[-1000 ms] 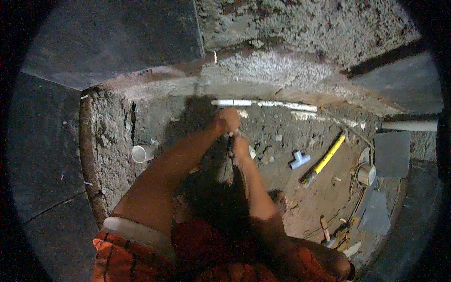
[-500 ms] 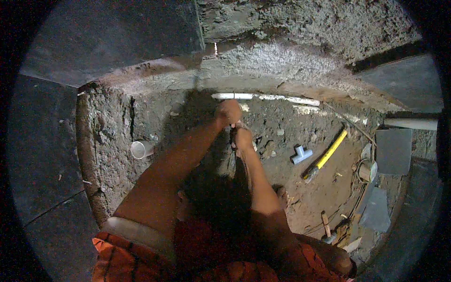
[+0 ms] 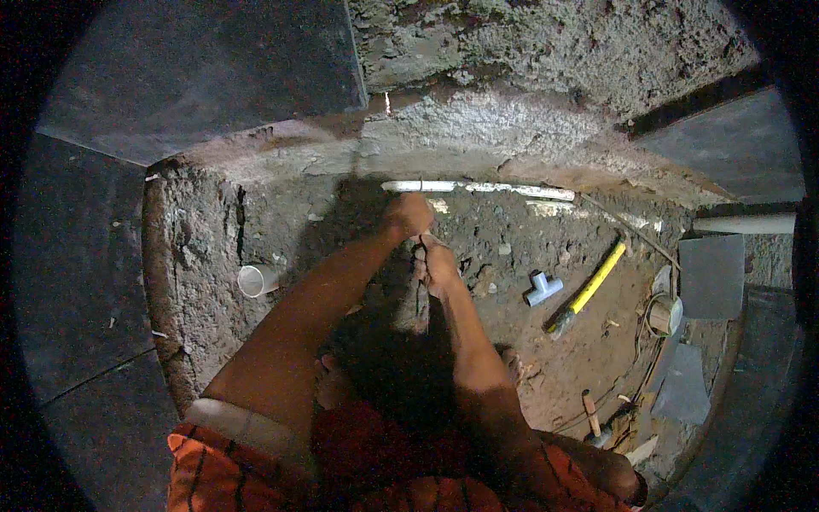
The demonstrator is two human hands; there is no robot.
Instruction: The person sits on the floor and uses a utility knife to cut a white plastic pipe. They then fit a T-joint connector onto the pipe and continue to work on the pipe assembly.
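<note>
My left hand (image 3: 409, 215) is closed, just on the near side of a white pipe (image 3: 420, 186) lying along the foot of the rough wall. Close below it, slightly to the right, my right hand (image 3: 439, 266) is closed too. Both seem to grip one narrow thing between them, but shadow and fingers hide what it is. Under the right hand a pale, long shape (image 3: 413, 311) shows in the dark; I cannot tell whether it belongs to the held thing. Loose soil lies all around both hands.
Left stands a white pipe end (image 3: 256, 280). To the right lie a grey tee fitting (image 3: 543, 288), a yellow-handled tool (image 3: 595, 280) and a wooden-handled hammer (image 3: 591, 411). Farther right are a round container (image 3: 663, 314) and grey slabs (image 3: 711, 276). Dark tiles (image 3: 90, 264) edge the pit.
The whole view has shifted slightly, so things sit a little lower in the picture. Both hands stay closed and close together, near the same spot by the white pipe.
</note>
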